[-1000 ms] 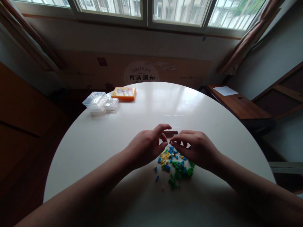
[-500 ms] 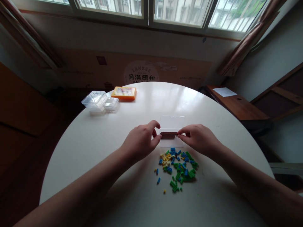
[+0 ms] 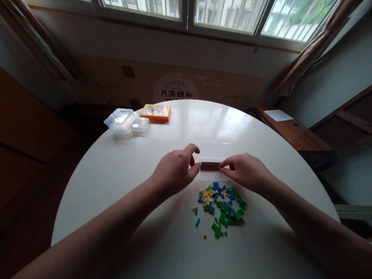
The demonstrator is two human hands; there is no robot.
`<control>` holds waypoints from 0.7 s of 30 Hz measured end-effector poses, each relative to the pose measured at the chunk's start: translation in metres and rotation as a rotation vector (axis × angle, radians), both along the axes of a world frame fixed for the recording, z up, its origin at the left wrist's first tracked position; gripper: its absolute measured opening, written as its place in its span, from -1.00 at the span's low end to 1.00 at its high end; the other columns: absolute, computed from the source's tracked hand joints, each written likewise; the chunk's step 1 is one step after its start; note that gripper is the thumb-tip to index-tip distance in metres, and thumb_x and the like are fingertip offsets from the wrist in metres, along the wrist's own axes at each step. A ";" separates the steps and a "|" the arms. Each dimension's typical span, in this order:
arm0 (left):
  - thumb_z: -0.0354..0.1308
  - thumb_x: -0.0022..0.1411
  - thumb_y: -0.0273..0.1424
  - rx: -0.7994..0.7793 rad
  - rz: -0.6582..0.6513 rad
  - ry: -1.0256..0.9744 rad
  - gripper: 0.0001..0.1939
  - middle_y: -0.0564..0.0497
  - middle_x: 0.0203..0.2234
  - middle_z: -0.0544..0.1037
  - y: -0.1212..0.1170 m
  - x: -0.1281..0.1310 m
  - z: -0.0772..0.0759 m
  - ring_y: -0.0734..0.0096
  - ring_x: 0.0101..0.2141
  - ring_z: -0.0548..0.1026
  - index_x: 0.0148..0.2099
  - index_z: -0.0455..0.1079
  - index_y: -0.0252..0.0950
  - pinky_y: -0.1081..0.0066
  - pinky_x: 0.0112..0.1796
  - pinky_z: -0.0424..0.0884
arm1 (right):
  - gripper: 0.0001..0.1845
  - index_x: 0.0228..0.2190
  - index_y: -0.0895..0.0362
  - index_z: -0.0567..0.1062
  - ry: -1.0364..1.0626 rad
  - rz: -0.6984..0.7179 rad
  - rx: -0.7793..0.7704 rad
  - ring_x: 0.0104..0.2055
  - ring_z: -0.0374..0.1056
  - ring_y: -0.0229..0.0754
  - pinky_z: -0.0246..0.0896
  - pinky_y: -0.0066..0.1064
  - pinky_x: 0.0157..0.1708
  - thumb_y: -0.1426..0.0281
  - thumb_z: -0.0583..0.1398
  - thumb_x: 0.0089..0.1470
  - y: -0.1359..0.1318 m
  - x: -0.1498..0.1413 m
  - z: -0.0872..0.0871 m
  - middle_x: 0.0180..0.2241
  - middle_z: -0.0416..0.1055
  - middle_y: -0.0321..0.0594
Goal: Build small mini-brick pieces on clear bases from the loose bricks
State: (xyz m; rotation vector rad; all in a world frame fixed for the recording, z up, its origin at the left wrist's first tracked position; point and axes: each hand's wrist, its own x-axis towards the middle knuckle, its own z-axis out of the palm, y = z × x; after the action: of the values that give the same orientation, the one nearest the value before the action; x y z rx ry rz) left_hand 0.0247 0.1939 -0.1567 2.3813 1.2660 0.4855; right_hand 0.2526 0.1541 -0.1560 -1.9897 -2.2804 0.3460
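Note:
Rows of small dark brown building bricks [image 3: 209,166] lie packed together in an open clear plastic case [image 3: 216,148] on the white round table [image 3: 116,182]. At the left end of the rows is my left hand [image 3: 174,170], its thumb tip at or against the bricks and its index finger curved apart above. My right hand [image 3: 250,170] pinches at the right end of the rows, thumb and index finger together on a tiny brown brick mostly hidden by the fingertips. Close below the case spreads a loose pile of green bricks [image 3: 235,217], blue bricks [image 3: 210,209] and yellow bricks [image 3: 207,198].
Clear plastic containers [image 3: 119,121] and a smaller clear box [image 3: 140,126] stand at the table's far left edge. An orange box [image 3: 155,112] lies beside them. To the right, a wooden desk [image 3: 302,133] carries a white paper [image 3: 278,115].
My right hand has brought its pinched fingertips in against the right end of the brown rows, where a gap showed before. My left hand has barely moved. The whole view has shifted slightly.

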 end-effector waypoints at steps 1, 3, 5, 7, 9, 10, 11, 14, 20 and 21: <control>0.13 0.24 -0.34 0.000 0.001 0.000 -0.72 0.08 -0.39 0.57 0.000 0.000 0.000 0.32 -0.42 0.50 0.01 0.31 -0.21 0.36 -0.40 0.32 | -0.79 -0.28 -0.09 0.65 0.001 0.004 0.003 -0.37 0.41 -0.26 0.14 -0.45 -0.46 0.26 0.19 0.13 -0.001 0.000 0.000 -0.36 0.57 -0.34; 0.14 0.24 -0.33 -0.001 -0.003 0.002 -0.71 0.08 -0.39 0.57 0.001 -0.001 0.000 0.33 -0.42 0.50 0.02 0.31 -0.20 0.37 -0.41 0.31 | -0.79 -0.30 -0.08 0.65 -0.008 0.000 0.011 -0.38 0.41 -0.25 0.13 -0.44 -0.46 0.25 0.19 0.14 -0.002 0.000 0.001 -0.37 0.57 -0.34; 0.14 0.24 -0.33 0.003 -0.004 0.004 -0.71 0.07 -0.39 0.57 0.001 -0.002 0.001 0.33 -0.42 0.50 0.02 0.32 -0.21 0.37 -0.42 0.31 | -0.79 -0.33 -0.06 0.65 -0.024 -0.009 0.012 -0.38 0.41 -0.25 0.12 -0.43 -0.46 0.25 0.18 0.14 -0.003 -0.001 0.002 -0.38 0.57 -0.34; 0.14 0.24 -0.33 0.013 -0.001 0.006 -0.71 0.07 -0.39 0.57 0.001 -0.002 0.001 0.32 -0.42 0.50 0.02 0.32 -0.21 0.37 -0.42 0.31 | -0.79 -0.34 -0.06 0.65 -0.036 -0.013 0.007 -0.37 0.41 -0.23 0.12 -0.42 -0.45 0.26 0.18 0.14 -0.003 -0.001 0.002 -0.38 0.57 -0.35; 0.14 0.24 -0.33 0.021 0.002 0.006 -0.71 0.08 -0.40 0.57 0.001 -0.002 0.001 0.33 -0.42 0.50 0.01 0.32 -0.20 0.37 -0.42 0.31 | -0.80 -0.34 -0.07 0.65 -0.039 -0.012 0.001 -0.36 0.42 -0.23 0.12 -0.42 -0.44 0.26 0.19 0.13 -0.002 -0.002 0.001 -0.38 0.57 -0.35; 0.14 0.24 -0.33 0.021 0.001 0.007 -0.72 0.08 -0.40 0.57 0.001 -0.002 0.001 0.33 -0.43 0.50 0.01 0.32 -0.20 0.37 -0.42 0.30 | -0.80 -0.34 -0.07 0.65 -0.038 -0.012 -0.001 -0.36 0.42 -0.23 0.12 -0.42 -0.44 0.26 0.19 0.13 -0.002 -0.002 0.000 -0.38 0.57 -0.35; 0.14 0.24 -0.33 0.021 0.000 0.008 -0.72 0.08 -0.40 0.57 0.002 -0.002 0.001 0.33 -0.43 0.50 0.01 0.32 -0.20 0.37 -0.42 0.30 | -0.80 -0.34 -0.07 0.65 -0.038 -0.012 0.000 -0.36 0.41 -0.23 0.12 -0.42 -0.44 0.26 0.19 0.13 -0.001 -0.002 0.000 -0.38 0.57 -0.35; 0.13 0.24 -0.33 0.022 -0.003 0.012 -0.72 0.08 -0.40 0.57 0.002 -0.002 0.001 0.33 -0.43 0.50 0.00 0.32 -0.20 0.38 -0.42 0.30 | -0.80 -0.34 -0.07 0.65 -0.036 -0.014 0.014 -0.38 0.40 -0.24 0.10 -0.42 -0.45 0.26 0.19 0.13 -0.001 -0.002 -0.002 -0.39 0.56 -0.34; 0.12 0.25 -0.32 0.022 -0.002 0.016 -0.72 0.07 -0.39 0.58 0.001 -0.002 0.000 0.32 -0.42 0.50 0.01 0.33 -0.20 0.37 -0.41 0.30 | -0.79 -0.35 -0.06 0.65 -0.040 -0.014 0.040 -0.41 0.39 -0.25 0.08 -0.44 -0.49 0.25 0.18 0.13 -0.001 -0.004 -0.005 -0.41 0.55 -0.34; 0.12 0.25 -0.31 0.019 -0.004 0.016 -0.72 0.08 -0.39 0.58 0.001 -0.002 0.001 0.32 -0.42 0.50 0.01 0.33 -0.19 0.37 -0.41 0.30 | -0.79 -0.34 -0.06 0.65 -0.040 -0.011 0.047 -0.41 0.38 -0.25 0.08 -0.45 -0.49 0.25 0.18 0.13 -0.001 -0.004 -0.005 -0.41 0.55 -0.33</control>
State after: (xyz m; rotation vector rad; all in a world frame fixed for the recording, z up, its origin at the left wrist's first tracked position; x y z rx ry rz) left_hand 0.0231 0.1952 -0.1560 2.4075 1.2686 0.4797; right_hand 0.2482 0.1532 -0.1614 -2.0039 -2.2774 0.2516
